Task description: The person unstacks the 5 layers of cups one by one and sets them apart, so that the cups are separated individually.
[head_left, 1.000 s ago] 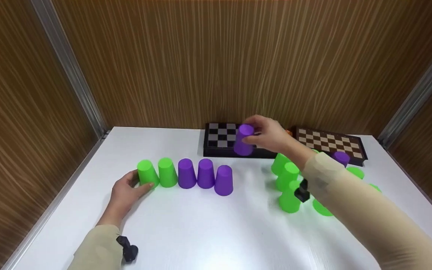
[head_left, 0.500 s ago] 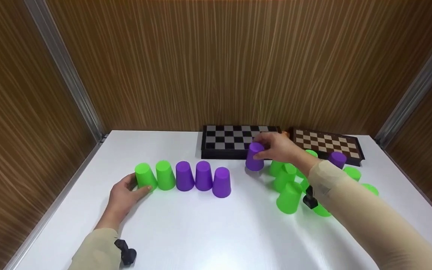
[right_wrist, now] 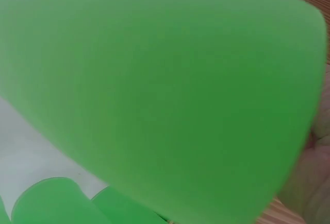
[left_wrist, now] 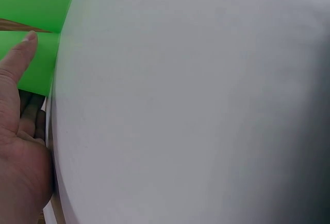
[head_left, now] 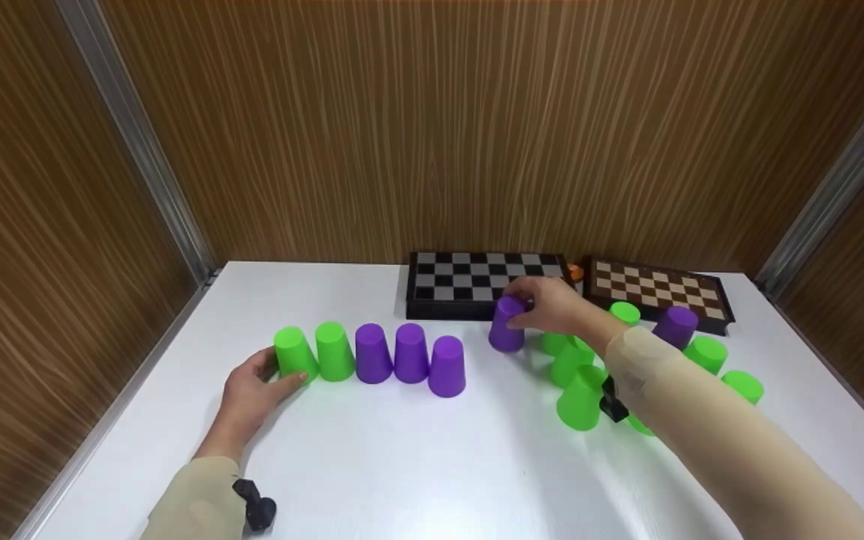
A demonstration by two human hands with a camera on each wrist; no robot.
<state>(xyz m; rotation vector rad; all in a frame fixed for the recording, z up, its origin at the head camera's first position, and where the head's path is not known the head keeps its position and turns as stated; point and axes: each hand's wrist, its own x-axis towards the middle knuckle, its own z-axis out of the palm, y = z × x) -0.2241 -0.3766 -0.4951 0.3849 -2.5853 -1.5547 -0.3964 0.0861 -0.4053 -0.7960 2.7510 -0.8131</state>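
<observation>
A row of upside-down cups runs across the left half of the table, two green and three purple. My left hand point(head_left: 253, 384) holds the end green cup point(head_left: 295, 354), thumb on its front and fingers behind; the left wrist view shows the thumb along its side. Beside it stands a second green cup point(head_left: 335, 352), then the purple cups point(head_left: 373, 354), the last one set slightly nearer me. My right hand point(head_left: 548, 304) grips another purple cup point(head_left: 507, 325) between thumb and fingers, right of the row and in front of the black-and-grey checkered board. A green cup point(right_wrist: 165, 90) fills most of the right wrist view.
Under and around my right forearm stand several green cups point(head_left: 580, 399) and one purple cup point(head_left: 676, 328). At the back are a black-and-grey checkered board point(head_left: 443, 292), a brown checkered board point(head_left: 657, 289) and a small orange item point(head_left: 575, 271). Wood-patterned walls enclose the white table point(head_left: 402, 465).
My right hand has brought the purple cup down and toward me, from over the black-and-grey board to the table area in front of it. My left hand stays on the end green cup.
</observation>
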